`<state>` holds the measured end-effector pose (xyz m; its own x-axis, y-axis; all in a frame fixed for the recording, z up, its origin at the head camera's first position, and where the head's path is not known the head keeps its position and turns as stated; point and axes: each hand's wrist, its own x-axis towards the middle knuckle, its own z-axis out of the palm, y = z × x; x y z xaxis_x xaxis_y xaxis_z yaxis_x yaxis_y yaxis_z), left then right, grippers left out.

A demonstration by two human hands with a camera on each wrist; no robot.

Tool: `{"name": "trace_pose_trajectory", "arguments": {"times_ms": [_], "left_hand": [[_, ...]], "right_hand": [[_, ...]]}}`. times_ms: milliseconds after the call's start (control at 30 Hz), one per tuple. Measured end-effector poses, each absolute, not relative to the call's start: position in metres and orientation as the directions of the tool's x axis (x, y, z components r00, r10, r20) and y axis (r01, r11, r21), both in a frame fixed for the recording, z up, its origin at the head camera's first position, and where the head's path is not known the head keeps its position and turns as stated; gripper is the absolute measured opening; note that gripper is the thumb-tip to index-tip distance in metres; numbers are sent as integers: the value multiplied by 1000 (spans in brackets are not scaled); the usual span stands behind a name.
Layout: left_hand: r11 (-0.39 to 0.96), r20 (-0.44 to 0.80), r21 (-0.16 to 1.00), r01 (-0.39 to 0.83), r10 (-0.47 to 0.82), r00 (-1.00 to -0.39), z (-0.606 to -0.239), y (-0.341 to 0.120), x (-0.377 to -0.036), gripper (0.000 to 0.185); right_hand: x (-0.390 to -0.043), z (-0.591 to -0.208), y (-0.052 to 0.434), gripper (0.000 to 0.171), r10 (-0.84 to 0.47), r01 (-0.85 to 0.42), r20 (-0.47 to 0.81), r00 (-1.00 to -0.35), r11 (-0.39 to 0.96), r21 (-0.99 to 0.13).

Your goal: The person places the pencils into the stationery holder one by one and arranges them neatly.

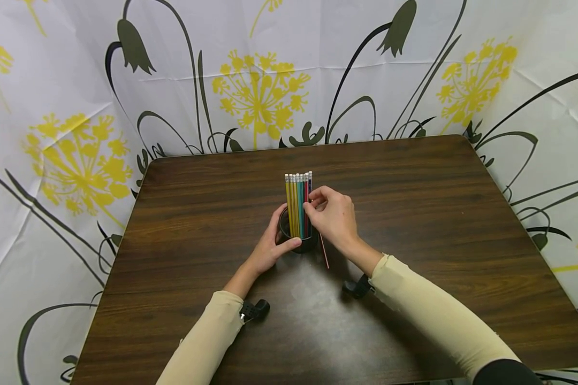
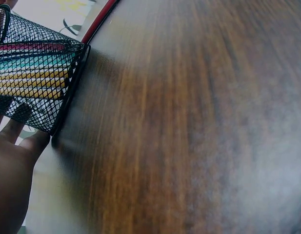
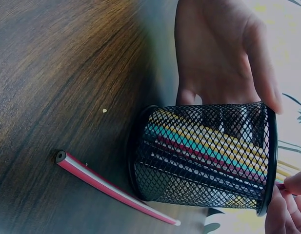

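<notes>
Pencils [image 1: 298, 203] mostly stand inside the mesh cup [image 1: 296, 235], steadied by the left hand [image 1: 270, 246]; right hand [image 1: 332, 216] pinches one; one red pencil [image 1: 324, 251] remains beside the cup on the tabletop [image 1: 414, 214].

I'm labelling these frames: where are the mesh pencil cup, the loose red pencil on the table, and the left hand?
mesh pencil cup [image 3: 209, 156], right wrist view, on its mesh side wall.
loose red pencil [image 3: 111, 189], right wrist view, mid-shaft.
left hand [image 1: 270, 248], head view, back of the hand.
</notes>
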<state>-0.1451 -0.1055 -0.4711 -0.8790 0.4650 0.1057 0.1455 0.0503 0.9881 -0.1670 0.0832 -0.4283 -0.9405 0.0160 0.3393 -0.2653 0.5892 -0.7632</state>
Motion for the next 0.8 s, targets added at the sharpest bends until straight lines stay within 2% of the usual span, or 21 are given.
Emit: {"name": "trace_pose_trajectory", "arguments": {"times_ms": [400,567,667,800], "left_hand": [[49,103,989,141,460,-882,-472,-105,-146,81],[56,101,988,141,455,-885,-471,-105,-146,81],[45,113,988,150,455,-883,-472,-105,-146,81],[30,127,987,159,459,-879,-472,-105,-146,81]], "right_hand": [[-169,-427,86,6,2,-272,335,-942,579,-768],[-177,-430,94,5,53,-280,359,-932,524,-804],[-185,-438,101,7,99,-247,334,-937,485,-839],[-195,-457,113,10,111,-131,217,-970,515,-847]]}}
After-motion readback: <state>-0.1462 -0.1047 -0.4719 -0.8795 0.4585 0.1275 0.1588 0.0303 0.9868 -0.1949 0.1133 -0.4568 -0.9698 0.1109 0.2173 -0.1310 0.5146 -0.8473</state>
